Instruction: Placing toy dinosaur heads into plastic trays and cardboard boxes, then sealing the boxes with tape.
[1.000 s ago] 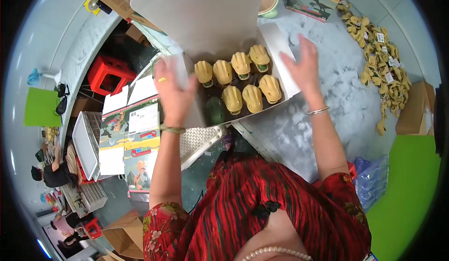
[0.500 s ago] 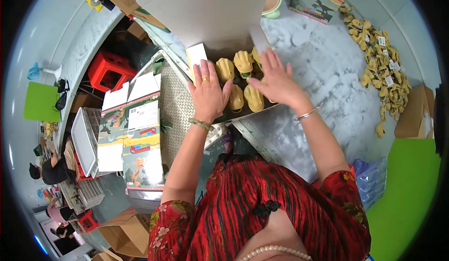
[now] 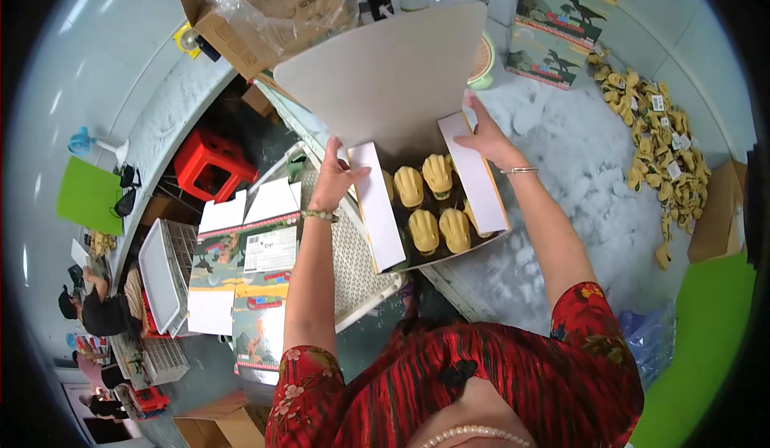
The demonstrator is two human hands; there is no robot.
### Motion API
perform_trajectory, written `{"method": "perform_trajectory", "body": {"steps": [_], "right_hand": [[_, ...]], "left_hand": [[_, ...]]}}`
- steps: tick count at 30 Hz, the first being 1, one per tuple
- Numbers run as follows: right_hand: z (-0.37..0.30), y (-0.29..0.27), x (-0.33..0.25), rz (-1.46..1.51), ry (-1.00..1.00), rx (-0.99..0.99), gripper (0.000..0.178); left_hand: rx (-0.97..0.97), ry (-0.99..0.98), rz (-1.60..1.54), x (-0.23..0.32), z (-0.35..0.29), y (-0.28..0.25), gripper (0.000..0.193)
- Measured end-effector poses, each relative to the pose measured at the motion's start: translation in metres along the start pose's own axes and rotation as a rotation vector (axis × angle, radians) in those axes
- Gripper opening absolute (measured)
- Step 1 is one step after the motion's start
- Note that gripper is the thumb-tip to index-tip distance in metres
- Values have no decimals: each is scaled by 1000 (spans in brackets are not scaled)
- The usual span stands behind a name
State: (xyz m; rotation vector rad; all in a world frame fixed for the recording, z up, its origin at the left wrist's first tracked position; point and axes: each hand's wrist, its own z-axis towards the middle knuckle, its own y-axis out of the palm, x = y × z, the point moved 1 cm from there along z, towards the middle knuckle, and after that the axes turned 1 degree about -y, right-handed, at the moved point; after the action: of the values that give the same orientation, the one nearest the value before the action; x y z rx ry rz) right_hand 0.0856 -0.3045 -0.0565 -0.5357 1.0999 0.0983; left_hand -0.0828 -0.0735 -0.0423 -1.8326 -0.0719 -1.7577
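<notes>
An open cardboard box (image 3: pixel 445 262) with a tall pale lid (image 3: pixel 393 71) stands in front of me. Rows of yellow ridged toys (image 3: pixel 423 230), with bits of green beneath, lie inside; the side flaps hide some of them. My left hand (image 3: pixel 335 182) grips the box's left side, its thumb over the white left flap (image 3: pixel 375 215). On the other side, my right hand (image 3: pixel 488 139) holds the upper part of the white right flap (image 3: pixel 475 177), thumb inward and index finger stretched up along the edge.
Yellow tagged toys (image 3: pixel 650 135) lie heaped on the marbled table (image 3: pixel 545 199) at right, near printed boxes (image 3: pixel 557 35). Flattened printed cartons (image 3: pixel 261 279) lie on a perforated white surface (image 3: pixel 353 263). A red stool (image 3: pixel 212 166) and co-workers (image 3: pixel 100 304) appear at left.
Both hands have moved from flat above the toys to the box's two sides. The white side flaps now stand out along both sides. The whole view has shifted, showing more beyond the lid.
</notes>
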Motion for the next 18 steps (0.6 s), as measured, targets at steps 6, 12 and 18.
{"method": "perform_trajectory", "body": {"steps": [6, 12, 18], "right_hand": [[-4, -15, 12, 247, -51, -241, 37], [-6, -58, -12, -475, -316, -692, 44], [-109, -57, -74, -758, -339, -803, 81]], "left_hand": [[120, 515, 326, 3, -13, 8, 25], [-403, 461, 831, 42, -74, 2, 46], [-375, 468, 1016, 52, -127, 39, 89]]}}
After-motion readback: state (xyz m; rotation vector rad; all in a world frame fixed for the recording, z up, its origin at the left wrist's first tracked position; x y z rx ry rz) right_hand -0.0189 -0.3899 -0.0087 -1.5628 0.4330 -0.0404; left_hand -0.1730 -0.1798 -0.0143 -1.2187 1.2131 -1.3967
